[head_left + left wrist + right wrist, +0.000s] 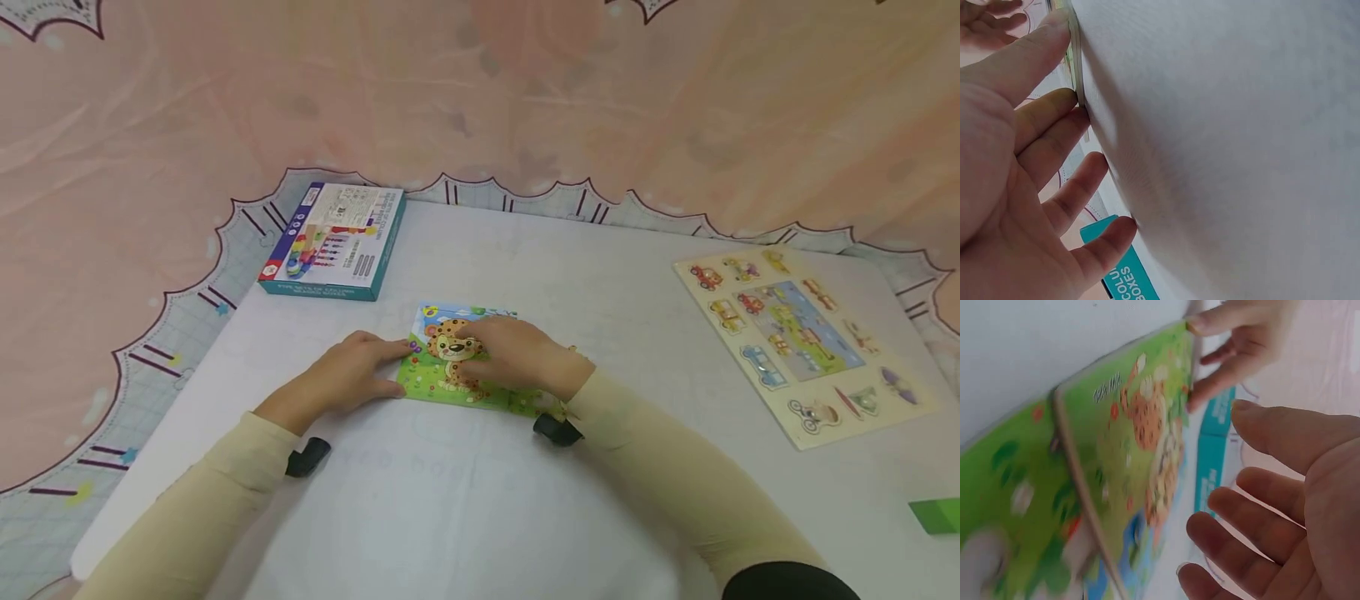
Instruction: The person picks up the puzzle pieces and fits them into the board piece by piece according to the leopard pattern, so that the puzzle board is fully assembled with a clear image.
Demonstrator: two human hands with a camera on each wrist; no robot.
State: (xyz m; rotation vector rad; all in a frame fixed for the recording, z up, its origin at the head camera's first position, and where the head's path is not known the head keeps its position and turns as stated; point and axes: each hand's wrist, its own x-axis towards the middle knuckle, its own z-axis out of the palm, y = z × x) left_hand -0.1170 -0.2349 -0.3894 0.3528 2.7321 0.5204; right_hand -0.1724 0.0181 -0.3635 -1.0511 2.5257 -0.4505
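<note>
A thin picture board with a spotted leopard on green grass (457, 383) lies flat on the white tabletop. My left hand (341, 375) is at its left edge, thumb and fingers spread and touching the side, as the left wrist view confirms. Over the board's right half is my right hand (521, 354), hiding part of the picture. In the right wrist view, that hand's fingers (1247, 519) are loosely bent, apart from the board. A second green picture board (1016, 475) shows beside the leopard board's raised edge; whether it runs underneath I cannot tell.
A teal-and-white box (345, 242) lies at the back left. To the right is a pale wooden puzzle board (810, 350) with vehicle pictures. A green block (933, 517) shows at the right edge. Peach patterned fabric (480, 100) hangs behind the table.
</note>
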